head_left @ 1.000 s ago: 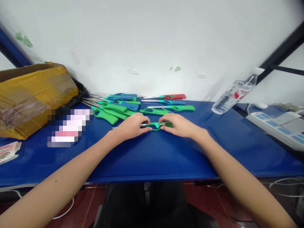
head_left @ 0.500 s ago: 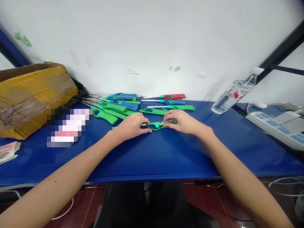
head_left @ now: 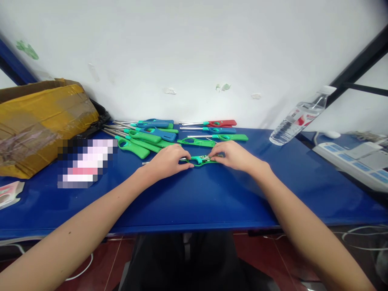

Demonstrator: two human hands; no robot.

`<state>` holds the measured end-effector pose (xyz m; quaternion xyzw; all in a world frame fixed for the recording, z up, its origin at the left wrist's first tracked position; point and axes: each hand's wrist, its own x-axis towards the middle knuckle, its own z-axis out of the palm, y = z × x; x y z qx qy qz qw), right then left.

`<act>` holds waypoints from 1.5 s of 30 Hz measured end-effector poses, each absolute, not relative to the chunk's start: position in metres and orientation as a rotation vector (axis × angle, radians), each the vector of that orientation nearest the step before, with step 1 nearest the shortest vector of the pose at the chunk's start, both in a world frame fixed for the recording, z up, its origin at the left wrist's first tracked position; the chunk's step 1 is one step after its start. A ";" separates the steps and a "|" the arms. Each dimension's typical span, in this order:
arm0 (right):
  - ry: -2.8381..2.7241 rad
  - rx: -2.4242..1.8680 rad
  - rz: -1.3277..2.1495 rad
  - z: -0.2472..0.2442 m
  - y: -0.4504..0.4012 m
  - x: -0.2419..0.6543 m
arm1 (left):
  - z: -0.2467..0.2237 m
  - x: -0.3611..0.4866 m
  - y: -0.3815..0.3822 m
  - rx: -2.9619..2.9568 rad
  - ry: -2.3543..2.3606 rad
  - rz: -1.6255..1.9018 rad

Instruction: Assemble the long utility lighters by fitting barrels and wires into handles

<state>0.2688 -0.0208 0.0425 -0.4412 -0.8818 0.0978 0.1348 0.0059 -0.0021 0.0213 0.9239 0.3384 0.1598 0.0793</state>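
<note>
Near the middle of the blue surface (head_left: 194,202), an opened green lighter (head_left: 198,160) lies between the hands, its long axis running left to right, metal tube pointing left, handle right. The left hand (head_left: 173,159) pinches the tube, fingers nearly closed; the right hand (head_left: 232,155) pinches the handle end. Just beyond lies a green shell half (head_left: 200,142), roughly parallel. Farther back, red (head_left: 223,123) and blue lighters (head_left: 224,130) also point left.
</note>
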 end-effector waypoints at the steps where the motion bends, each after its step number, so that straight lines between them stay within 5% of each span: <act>1: -2.554 -1.283 0.279 0.042 -0.021 0.269 | 0.021 0.006 -0.002 2.762 1.011 0.490; 45: -2.498 -1.380 0.270 0.040 -0.030 0.252 | 0.003 0.014 -0.005 2.884 0.663 0.616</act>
